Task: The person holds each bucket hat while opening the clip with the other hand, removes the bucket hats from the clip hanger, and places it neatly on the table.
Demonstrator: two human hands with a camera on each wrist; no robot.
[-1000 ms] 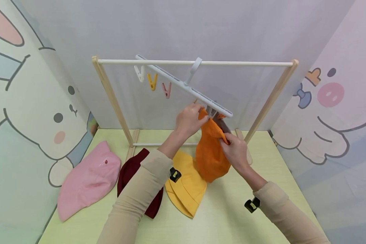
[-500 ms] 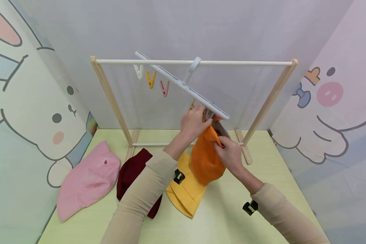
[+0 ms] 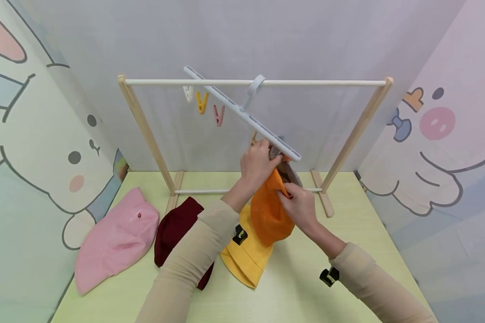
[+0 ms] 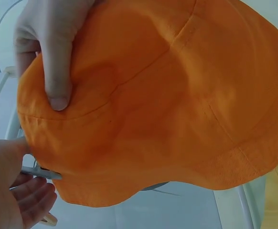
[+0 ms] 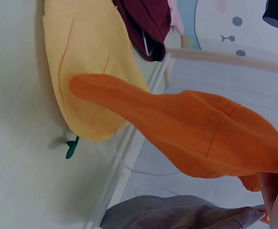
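Note:
An orange bucket hat hangs below the right half of a pale blue clip hanger. My left hand pinches a grey clothespin whose tip meets the hat's edge; whether the cloth lies between its jaws I cannot tell. My right hand grips the hat, thumb on the outside in the left wrist view. Just behind it hangs a grey hat, mostly hidden in the head view, with an orange clip at its edge.
The hanger hooks over the white bar of a wooden-sided rack. White, yellow and pink clothespins dangle from its left half. Pink, maroon and yellow hats lie on the table. Cartoon-printed curtains stand around it.
Both hands and the orange hat have shifted a little left. The hanger has turned slightly, its right end swinging nearer and left. My left hand has closed around the grey clothespin.

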